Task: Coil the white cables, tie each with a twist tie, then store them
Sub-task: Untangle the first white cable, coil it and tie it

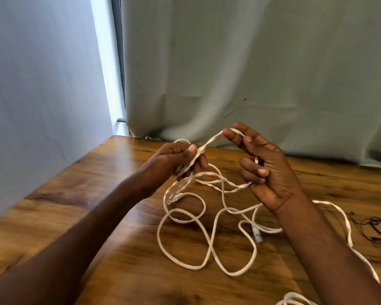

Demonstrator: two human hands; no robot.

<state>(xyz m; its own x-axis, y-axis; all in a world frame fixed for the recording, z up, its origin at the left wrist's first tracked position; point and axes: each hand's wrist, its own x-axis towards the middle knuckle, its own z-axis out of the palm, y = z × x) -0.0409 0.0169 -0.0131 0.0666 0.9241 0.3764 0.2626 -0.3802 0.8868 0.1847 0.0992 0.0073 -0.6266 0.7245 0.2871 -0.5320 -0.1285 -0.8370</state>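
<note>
Pale curtains are hanging behind a wooden tabletop (79,194); the left hand (178,159) is clamping gathered turns of thin white cable (207,238), the right hand (264,170) pinching the next loop, likely for coiling, slack lying on the tabletop.

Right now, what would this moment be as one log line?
stage: coiling | left hand: grips cable loops | right hand: holds cable strand | rest of cable: loose on table | tie: not on

Cable: long flat white network cable (207,238), uncoiled, sprawled in loose overlapping loops on the worktop, upper strands lifted.
Plugs: two clear connectors (258,235), one lying flat, one dangling.
Second cable: white, partly visible at the bottom edge (295,299).
</note>
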